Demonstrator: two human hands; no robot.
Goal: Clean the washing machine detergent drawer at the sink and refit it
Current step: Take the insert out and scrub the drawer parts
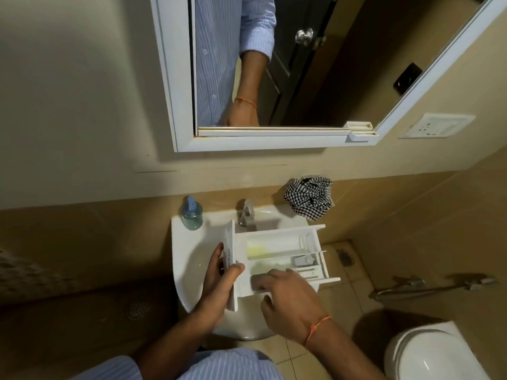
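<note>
My left hand (219, 281) grips the drawer (277, 256) front, right hand (288, 300) fingers spread inside; perched over the sink (186, 248), it could tip.

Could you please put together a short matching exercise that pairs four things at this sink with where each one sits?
Things:
1. soap bottle
2. checked cloth
3. detergent drawer
4. tap

Places:
A. across the basin, held at its front panel by the left hand
B. back left corner of the sink
C. on the wall to the right, behind the sink
D. back middle of the sink

Pairs: 1-B, 2-C, 3-A, 4-D
</note>
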